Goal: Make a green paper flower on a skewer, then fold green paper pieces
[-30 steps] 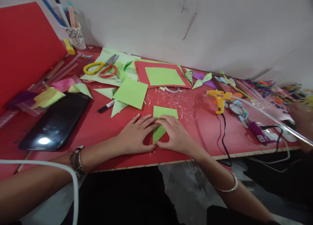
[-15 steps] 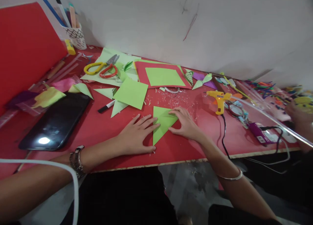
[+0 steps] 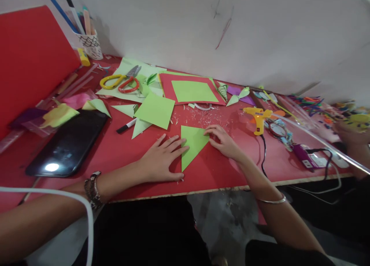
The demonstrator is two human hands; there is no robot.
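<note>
A green paper (image 3: pixel 192 144) folded into a triangle lies on the red tabletop in front of me. My left hand (image 3: pixel 162 160) rests flat on the table with fingers spread, its fingertips over the paper's left edge. At the right corner, the bent fingers and thumb of my right hand (image 3: pixel 222 141) close on the paper's edge. Just beyond my left hand lies a light green paper square (image 3: pixel 156 110), partly covering a pale green folded piece (image 3: pixel 140 127) and near a black-capped marker (image 3: pixel 126 126).
Scissors (image 3: pixel 127 83) lie on pale green sheets at the back. A black phone (image 3: pixel 69 146) is at left. A yellow glue gun (image 3: pixel 258 117) with a cord stands right, near a purple plug adapter (image 3: pixel 306 157). Another person's hand (image 3: pixel 354 133) shows far right.
My right hand has shifted slightly right, from over the paper's upper right part to its corner. The triangle now lies flatter and more fully in view. My left hand stays in place.
</note>
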